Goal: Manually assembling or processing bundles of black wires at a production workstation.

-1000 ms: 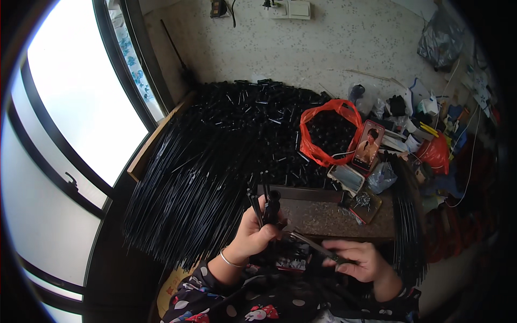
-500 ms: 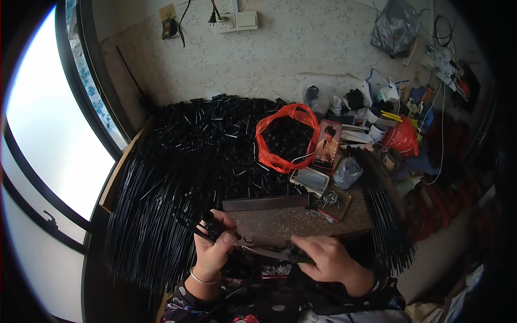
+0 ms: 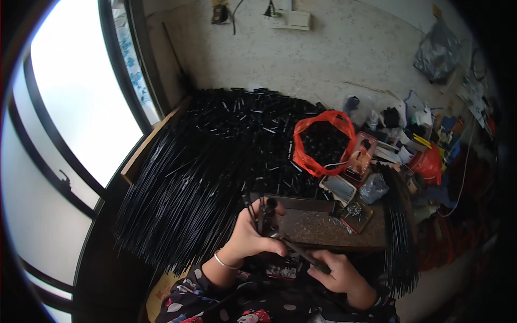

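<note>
My left hand [image 3: 249, 238] is closed around a black plastic part [image 3: 267, 211] with a round end and thin black rods sticking up beside it. Its thumb points right. My right hand [image 3: 340, 275] grips the near end of a long, dark metal tool [image 3: 301, 250], whose exact kind I cannot make out. The tool's far end reaches the underside of the black part, by my left thumb. Both hands are just in front of the worktop's near edge.
Bundled long black rods [image 3: 183, 204] cover the left side, with short black pieces [image 3: 242, 116] heaped behind. A red plastic bag [image 3: 302, 166] of black parts, a phone [image 3: 368, 144], a metal tin [image 3: 339, 188] and small metal bits [image 3: 353, 211] lie right. More rods [image 3: 401, 242] hang over the right edge.
The view has shifted, so the scene sits further right. My right hand has changed from pointing fingers over the tool to a grip on its end; the tool now slants more steeply.
</note>
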### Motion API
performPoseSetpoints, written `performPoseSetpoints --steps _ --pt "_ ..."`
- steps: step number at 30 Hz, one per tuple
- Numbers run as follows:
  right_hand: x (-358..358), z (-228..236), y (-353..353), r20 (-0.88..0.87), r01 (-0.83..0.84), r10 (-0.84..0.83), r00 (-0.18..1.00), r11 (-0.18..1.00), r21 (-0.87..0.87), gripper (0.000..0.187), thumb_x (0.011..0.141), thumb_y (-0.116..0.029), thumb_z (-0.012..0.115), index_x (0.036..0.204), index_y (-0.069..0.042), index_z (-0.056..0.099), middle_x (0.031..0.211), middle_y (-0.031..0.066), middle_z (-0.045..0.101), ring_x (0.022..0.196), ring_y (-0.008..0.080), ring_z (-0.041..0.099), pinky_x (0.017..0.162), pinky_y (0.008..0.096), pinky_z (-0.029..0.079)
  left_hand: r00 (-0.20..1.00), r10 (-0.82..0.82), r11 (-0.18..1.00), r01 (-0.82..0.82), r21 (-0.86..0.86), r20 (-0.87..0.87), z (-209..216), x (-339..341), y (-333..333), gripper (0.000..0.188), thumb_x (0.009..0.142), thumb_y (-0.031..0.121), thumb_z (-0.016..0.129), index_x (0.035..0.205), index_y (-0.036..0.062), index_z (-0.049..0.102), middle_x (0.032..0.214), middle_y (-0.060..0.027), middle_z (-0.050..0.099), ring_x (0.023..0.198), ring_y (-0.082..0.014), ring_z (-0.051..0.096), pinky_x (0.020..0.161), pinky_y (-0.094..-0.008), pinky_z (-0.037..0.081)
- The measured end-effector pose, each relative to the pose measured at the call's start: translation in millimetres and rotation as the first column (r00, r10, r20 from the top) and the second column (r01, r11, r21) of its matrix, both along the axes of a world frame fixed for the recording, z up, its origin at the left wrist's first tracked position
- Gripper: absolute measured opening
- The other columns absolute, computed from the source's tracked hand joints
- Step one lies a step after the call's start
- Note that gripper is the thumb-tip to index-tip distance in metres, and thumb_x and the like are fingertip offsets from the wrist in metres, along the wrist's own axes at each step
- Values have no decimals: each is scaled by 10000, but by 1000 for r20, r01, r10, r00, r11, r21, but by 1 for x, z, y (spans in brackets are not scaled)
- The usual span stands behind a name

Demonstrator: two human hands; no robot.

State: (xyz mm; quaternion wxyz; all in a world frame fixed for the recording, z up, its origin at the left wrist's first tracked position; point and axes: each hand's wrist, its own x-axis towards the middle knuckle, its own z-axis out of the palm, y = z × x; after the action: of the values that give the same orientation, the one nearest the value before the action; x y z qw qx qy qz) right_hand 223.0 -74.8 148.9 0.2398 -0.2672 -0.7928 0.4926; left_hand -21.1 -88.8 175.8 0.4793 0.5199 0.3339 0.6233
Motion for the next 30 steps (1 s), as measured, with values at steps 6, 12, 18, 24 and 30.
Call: performPoseSetpoints --steps 6,12,18,24,30 --pt "-15 -27 -1 -369 -481 328 869 393 -784 308 840 -168 635 1034 52 542 655 55 581 546 126 559 516 250 458 998 -48 997 50 52 -36 -5 10 12 755 442 422 893 963 -3 551 626 38 516 560 -30 463 484 -174 324" --pt "-17 -4 17 -136 314 -335 932 561 766 644 595 -43 684 1181 3 420 961 154 538 715 300 528 659 371 444 992 122 989 -119 89 -33 8 6 3 672 446 324 914 926 14 561 663 53 503 589 -18 434 521 -161 325" --pt "-20 -24 -32 -105 -25 -17 994 919 -393 230 897 -97 526 1098 7 489 817 70 608 716 144 617 664 257 491 998 -46 996 49 74 -52 2 -2 8 548 525 162 890 943 46 556 757 50 528 693 -31 465 603 -195 380" --pt "-18 0 -9 -240 -295 177 954 676 -675 414 931 -96 458 1303 25 320 939 106 590 797 161 611 730 250 478 979 138 987 -122 109 -149 4 3 3 470 551 170 879 875 56 557 692 64 501 636 -20 439 563 -173 358" --pt "-8 -22 -12 -268 -288 130 954 634 -718 486 923 -105 482 1341 35 277 870 121 583 710 167 593 647 253 484 985 144 989 -142 28 -96 -2 12 3 419 576 153 864 828 50 545 692 51 511 640 -28 463 571 -182 388"
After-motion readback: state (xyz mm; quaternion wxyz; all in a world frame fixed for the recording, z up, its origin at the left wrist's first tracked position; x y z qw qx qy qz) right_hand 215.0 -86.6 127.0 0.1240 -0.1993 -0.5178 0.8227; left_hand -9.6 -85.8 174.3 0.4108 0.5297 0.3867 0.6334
